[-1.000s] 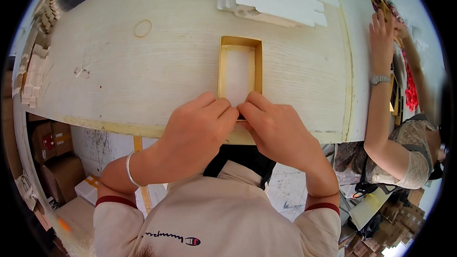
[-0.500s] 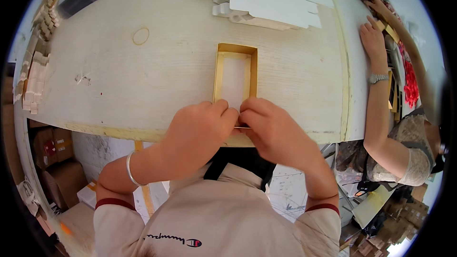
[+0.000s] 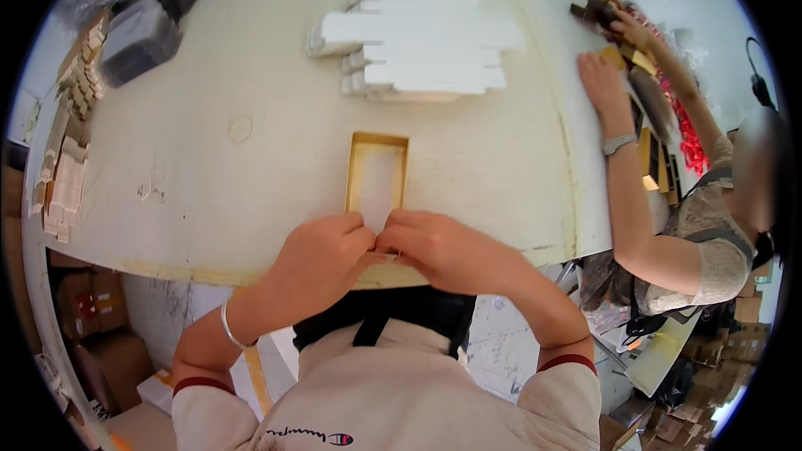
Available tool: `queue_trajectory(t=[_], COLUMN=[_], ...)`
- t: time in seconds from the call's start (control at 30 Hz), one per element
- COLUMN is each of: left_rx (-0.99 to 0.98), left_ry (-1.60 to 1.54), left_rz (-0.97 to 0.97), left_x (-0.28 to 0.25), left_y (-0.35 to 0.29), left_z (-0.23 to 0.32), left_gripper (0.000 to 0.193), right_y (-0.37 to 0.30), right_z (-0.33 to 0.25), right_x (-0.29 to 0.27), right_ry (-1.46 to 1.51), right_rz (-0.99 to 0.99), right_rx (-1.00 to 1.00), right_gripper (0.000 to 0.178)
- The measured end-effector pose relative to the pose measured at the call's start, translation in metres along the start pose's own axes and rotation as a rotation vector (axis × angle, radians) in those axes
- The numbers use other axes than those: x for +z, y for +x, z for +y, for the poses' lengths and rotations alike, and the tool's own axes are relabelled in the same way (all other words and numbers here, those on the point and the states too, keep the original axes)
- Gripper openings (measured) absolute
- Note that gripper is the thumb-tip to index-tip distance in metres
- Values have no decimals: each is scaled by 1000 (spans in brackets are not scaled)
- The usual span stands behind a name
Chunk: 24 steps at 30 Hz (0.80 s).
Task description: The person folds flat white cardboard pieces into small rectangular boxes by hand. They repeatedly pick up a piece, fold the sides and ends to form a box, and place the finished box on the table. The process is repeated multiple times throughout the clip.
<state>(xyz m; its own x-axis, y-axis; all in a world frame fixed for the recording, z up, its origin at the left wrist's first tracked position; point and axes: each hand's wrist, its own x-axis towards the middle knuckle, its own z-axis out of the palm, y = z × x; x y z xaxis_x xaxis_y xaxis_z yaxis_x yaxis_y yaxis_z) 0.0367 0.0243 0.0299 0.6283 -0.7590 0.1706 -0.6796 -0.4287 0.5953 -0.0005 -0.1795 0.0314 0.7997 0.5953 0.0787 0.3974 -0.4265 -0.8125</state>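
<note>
A shallow rectangular box tray (image 3: 376,171) with gold walls and a white inside lies on the pale table (image 3: 251,58), its long side pointing away from me. My left hand (image 3: 322,259) and my right hand (image 3: 439,250) meet at its near end, by the table's front edge. The fingertips of both hands pinch and press the tray's near wall. The near end itself is hidden under my fingers. A thin bracelet sits on my left wrist.
A stack of flat white boxes (image 3: 422,50) lies at the far middle. Dark trays (image 3: 142,33) and rows of small tan pieces (image 3: 67,142) line the left edge. A co-worker's arm (image 3: 622,167) with a wristband reaches over gold pieces at the right. Cardboard cartons (image 3: 79,317) stand below.
My hands have stayed pressed on the tray's near end, with my fingers shifting slightly. The view has tilted, so the tray and the table sit lower in the picture.
</note>
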Motion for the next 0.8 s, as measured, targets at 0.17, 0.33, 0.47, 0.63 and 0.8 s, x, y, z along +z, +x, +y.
queue_trajectory(t=[0.17,0.33,0.47,0.63,0.8], left_rx=[16,-24,7,21,45], left_ry=[-98,-342,-210,-222,-203], left_rz=[62,26,348,375,338], left_x=[8,-14,-30,-24,-24], left_y=[-6,-16,-29,-32,-28], left_z=[0,18,1,-15,-12], left_gripper=[10,24,29,24,20], right_y=[-11,-23,-34,-37,-19], right_z=[1,-9,-28,-10,29], right_x=[14,6,-39,-173,-232], right_ry=[-234,-294,-475,-1326,-1182], right_rz=[29,-22,44,418,489], right_rx=[-49,-35,-70,267,281], right_gripper=[27,24,25,31,70])
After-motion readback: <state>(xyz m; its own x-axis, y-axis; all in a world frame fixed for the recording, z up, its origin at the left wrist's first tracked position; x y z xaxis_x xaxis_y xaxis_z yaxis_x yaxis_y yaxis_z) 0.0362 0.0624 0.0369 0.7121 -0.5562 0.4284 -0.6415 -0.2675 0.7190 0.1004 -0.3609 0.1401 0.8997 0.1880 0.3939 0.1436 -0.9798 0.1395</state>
